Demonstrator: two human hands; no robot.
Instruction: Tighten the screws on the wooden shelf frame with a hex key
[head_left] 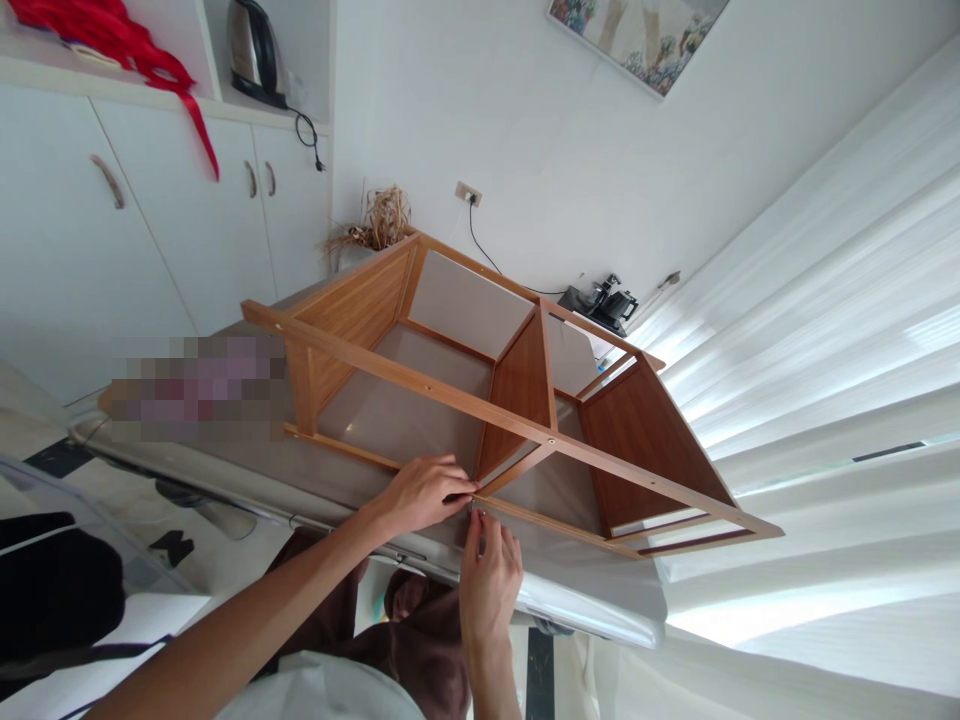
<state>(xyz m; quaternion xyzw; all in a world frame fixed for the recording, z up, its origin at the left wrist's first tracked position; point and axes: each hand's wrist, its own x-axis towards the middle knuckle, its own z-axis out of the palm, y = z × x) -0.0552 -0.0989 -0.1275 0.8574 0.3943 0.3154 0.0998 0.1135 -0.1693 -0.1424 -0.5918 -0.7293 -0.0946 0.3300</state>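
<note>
A wooden shelf frame [420, 385] with panels and a middle divider [519, 385] lies across a grey table [345, 490]. My left hand [424, 492] grips the near lower rail where the middle crosspiece meets it, fingers over the wood and thumb in front. Just below that joint is my right hand [491, 575], its thumb and fingertips pinched together against the rail's outer side. Something small and thin seems to be between those fingertips, too small to name. Small screw heads or holes show along the upper rail [551, 441].
A blurred-out patch [202, 385] covers the table's left end. Behind the frame are dried plants [382, 220] and a black coffee machine [604, 300]. White curtains [825, 330] hang at the right. A kettle [255, 50] and red cloth [127, 45] sit on the cabinet at left.
</note>
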